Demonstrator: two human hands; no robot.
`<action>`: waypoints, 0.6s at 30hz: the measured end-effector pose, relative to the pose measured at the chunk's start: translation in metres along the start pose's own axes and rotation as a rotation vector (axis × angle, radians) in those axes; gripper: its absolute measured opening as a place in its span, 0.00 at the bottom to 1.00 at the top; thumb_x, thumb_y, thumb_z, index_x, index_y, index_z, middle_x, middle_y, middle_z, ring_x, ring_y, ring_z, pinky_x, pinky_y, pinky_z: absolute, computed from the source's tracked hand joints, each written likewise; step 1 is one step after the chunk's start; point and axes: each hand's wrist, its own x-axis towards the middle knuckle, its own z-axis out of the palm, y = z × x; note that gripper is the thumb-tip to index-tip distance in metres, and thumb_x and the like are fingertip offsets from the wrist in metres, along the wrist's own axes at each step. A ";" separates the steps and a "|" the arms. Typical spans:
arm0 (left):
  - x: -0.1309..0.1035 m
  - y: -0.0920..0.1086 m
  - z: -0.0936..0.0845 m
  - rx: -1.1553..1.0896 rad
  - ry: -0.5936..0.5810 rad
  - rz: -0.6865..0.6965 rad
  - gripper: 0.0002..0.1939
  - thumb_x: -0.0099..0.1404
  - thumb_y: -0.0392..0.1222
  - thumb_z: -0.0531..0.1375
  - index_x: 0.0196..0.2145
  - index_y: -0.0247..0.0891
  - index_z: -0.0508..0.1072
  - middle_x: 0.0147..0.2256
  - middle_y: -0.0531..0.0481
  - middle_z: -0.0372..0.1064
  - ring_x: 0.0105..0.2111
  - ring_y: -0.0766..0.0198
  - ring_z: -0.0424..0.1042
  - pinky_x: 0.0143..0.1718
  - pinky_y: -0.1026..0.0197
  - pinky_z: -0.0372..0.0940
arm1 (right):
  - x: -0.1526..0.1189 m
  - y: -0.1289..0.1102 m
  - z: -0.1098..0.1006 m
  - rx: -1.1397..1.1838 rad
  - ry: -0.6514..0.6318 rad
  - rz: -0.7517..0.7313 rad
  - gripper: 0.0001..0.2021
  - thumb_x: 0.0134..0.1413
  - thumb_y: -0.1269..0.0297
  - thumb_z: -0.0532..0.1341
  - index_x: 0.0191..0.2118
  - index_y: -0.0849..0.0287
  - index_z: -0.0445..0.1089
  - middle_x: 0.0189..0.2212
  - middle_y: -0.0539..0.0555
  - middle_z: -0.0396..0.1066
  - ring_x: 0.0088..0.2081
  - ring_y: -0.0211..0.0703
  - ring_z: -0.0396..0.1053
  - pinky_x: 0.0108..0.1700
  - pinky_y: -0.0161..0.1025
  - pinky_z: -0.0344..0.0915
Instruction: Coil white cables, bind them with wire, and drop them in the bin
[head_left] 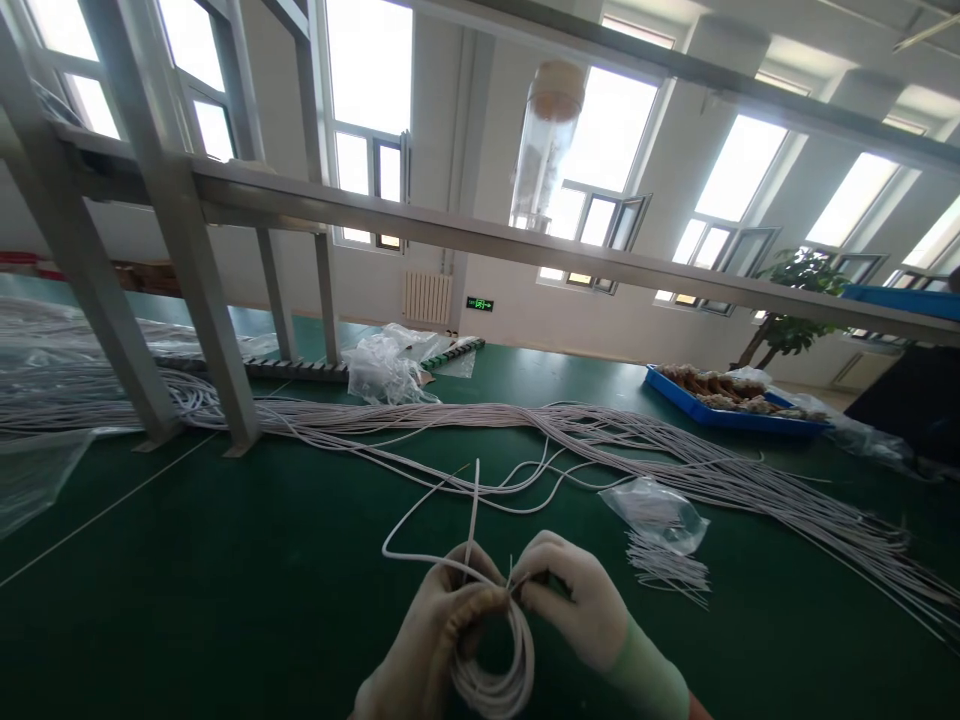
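Note:
A small coil of white cable (526, 660) hangs in my gloved left hand (442, 625), whose fingers are closed around its upper side. Two cable ends stick up past that hand, one nearly straight, the other bent out to the left. My gloved right hand (574, 595) pinches a thin twist tie (511, 572) at the top of the coil, close to the left fingertips. Just right of this hand lies a pile of short white ties (667, 570), partly under a clear plastic bag (656, 512).
A long bundle of loose white cables (480, 415) runs across the green table (262, 560). Behind it are crumpled plastic bags (386, 365) and a blue tray (720, 415) of brownish pieces. Metal shelf posts (187, 250) stand at left, with a rail (450, 228) crossing above the table.

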 end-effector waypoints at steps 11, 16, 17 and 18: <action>0.006 -0.007 -0.012 -0.063 -0.126 -0.104 0.23 0.56 0.49 0.67 0.46 0.38 0.70 0.42 0.45 0.69 0.44 0.52 0.70 0.49 0.49 0.65 | -0.001 0.002 -0.009 -0.409 -0.032 -0.341 0.06 0.66 0.61 0.59 0.42 0.51 0.74 0.41 0.53 0.64 0.38 0.45 0.67 0.35 0.40 0.71; 0.006 -0.008 -0.010 -0.131 -0.171 -0.073 0.28 0.57 0.47 0.69 0.52 0.37 0.67 0.47 0.43 0.70 0.51 0.47 0.70 0.56 0.45 0.63 | 0.006 -0.016 -0.017 -0.769 -0.180 -0.373 0.03 0.59 0.64 0.60 0.38 0.51 0.71 0.44 0.53 0.67 0.42 0.51 0.63 0.36 0.43 0.66; 0.006 -0.007 -0.008 -0.161 -0.197 -0.057 0.28 0.56 0.46 0.69 0.52 0.36 0.67 0.48 0.42 0.70 0.51 0.47 0.70 0.56 0.45 0.63 | 0.007 -0.021 -0.017 -0.799 -0.239 -0.383 0.03 0.58 0.65 0.59 0.37 0.52 0.70 0.42 0.53 0.69 0.39 0.49 0.63 0.35 0.43 0.64; 0.005 -0.006 -0.007 -0.187 -0.220 -0.047 0.28 0.56 0.46 0.69 0.52 0.36 0.67 0.48 0.42 0.70 0.51 0.47 0.70 0.57 0.45 0.63 | 0.007 -0.025 -0.018 -0.807 -0.296 -0.396 0.02 0.58 0.66 0.58 0.36 0.53 0.68 0.38 0.53 0.69 0.35 0.46 0.63 0.34 0.42 0.63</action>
